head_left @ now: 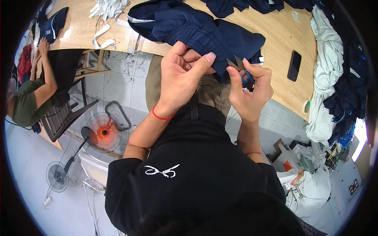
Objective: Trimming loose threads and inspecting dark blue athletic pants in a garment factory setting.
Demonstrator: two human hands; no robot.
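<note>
Right hand (252,91), scissors (239,65), held diagonally; pointing up-left

- Garment workshop, folks: navy garment (189,27) and scissors (239,62) at a big wooden table (277,47)
- Heaps of pale cloth (325,59) and dark cloth (346,94) along its edge
- Co-worker (48,76) with hands on more navy fabric (58,21)
- Thread scraps on the tiled floor (138,104), plus two fans (105,132)
- Lower right's warped, but that looks like a stuffed white sack (315,187)

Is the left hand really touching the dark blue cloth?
Touching. The head view shows it: the left hand grips the edge of the dark blue cloth, with the thumb lying against the fabric.
</note>
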